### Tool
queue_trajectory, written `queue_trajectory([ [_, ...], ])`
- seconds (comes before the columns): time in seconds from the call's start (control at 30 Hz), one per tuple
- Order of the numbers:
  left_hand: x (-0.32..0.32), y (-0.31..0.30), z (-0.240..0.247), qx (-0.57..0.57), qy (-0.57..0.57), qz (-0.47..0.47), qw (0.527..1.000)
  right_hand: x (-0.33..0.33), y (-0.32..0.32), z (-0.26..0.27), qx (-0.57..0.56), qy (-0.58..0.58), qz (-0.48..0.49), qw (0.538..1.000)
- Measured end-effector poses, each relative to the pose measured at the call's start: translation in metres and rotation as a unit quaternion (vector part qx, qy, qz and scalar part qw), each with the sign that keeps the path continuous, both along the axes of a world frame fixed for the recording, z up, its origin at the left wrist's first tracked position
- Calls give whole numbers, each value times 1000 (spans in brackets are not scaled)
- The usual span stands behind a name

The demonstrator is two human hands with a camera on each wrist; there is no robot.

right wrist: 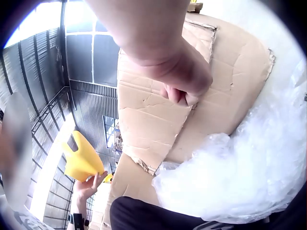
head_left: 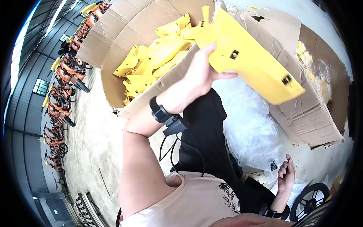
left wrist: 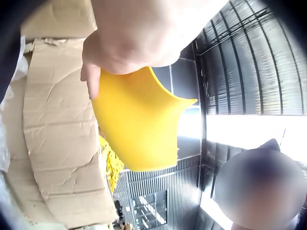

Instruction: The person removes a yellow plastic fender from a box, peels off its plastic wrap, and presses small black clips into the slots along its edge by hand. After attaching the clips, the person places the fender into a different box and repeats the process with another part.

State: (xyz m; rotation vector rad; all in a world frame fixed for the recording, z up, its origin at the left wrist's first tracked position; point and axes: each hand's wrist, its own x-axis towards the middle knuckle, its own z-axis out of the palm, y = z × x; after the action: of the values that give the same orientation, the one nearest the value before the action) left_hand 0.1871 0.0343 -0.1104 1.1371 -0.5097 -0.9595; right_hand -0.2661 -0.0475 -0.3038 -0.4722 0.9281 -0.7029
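1. While the left grip (head_left: 199,73) is closed on the yellow plastic panel (head_left: 259,62), the panel is raised near the cardboard box (head_left: 130,28).
2. Right grip (head_left: 286,177): fingers curled, near plastic wrap (head_left: 247,126); contents indeterminate.

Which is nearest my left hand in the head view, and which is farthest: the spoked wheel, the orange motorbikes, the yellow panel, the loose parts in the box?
From your left hand:
1. Yellow panel: in its grip.
2. Yellow parts: in the left box.
3. Spoked wheel: right side.
4. Orange motorbikes: far left.
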Motion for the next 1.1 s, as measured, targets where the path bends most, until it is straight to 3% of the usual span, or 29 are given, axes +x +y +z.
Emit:
queue_trajectory([
  [0.07, 56, 10, -3, -6, 59, 42, 997, -2, -1, -5, -1, 23, 18, 1000],
  [0.17, 139, 27, -20, -66, 119, 178, 974, -4, -2, -14, -2, 46, 11, 999],
  [0.2, 155, 30, -21, -81, 129, 262, 953, -4, -3, -14, 3, 61, 4, 998],
  [0.37, 313, 41, -64, -38, 210, 404, 890, -3, -6, -20, 1, 86, -13, 996],
  [0.4, 355, 40, -69, -31, 264, 444, 856, -1, -6, -20, 1, 94, -9, 996],
  [0.43, 344, 45, -48, -68, 178, 421, 887, -2, -5, -20, 2, 103, -4, 995],
  [0.47, 328, 47, -35, -48, 133, 460, 876, -4, -4, -22, 0, 105, -8, 994],
  [0.6, 381, 54, -78, 75, 117, 410, 902, -5, -1, -22, 3, 103, 18, 995],
  [0.63, 370, 50, -74, 107, 140, 372, 911, -4, 2, -20, -11, 88, 32, 996],
  [0.67, 353, 39, -81, 178, 18, 366, 913, -1, 2, -18, -29, 72, 45, 996],
  [0.77, 298, 7, -70, 210, -65, 291, 931, 5, 5, -12, -8, 84, 35, 996],
  [0.83, 234, -15, -29, 219, -312, 196, 903, 11, 8, -4, 4, 93, 32, 995],
  [0.9, 187, -37, 3, 163, -435, 104, 879, 21, 10, 12, 27, 53, 32, 998],
  [1.1, 41, -136, 45, 34, -468, -114, 875, 27, 19, 34, 21, 22, 47, 998],
])
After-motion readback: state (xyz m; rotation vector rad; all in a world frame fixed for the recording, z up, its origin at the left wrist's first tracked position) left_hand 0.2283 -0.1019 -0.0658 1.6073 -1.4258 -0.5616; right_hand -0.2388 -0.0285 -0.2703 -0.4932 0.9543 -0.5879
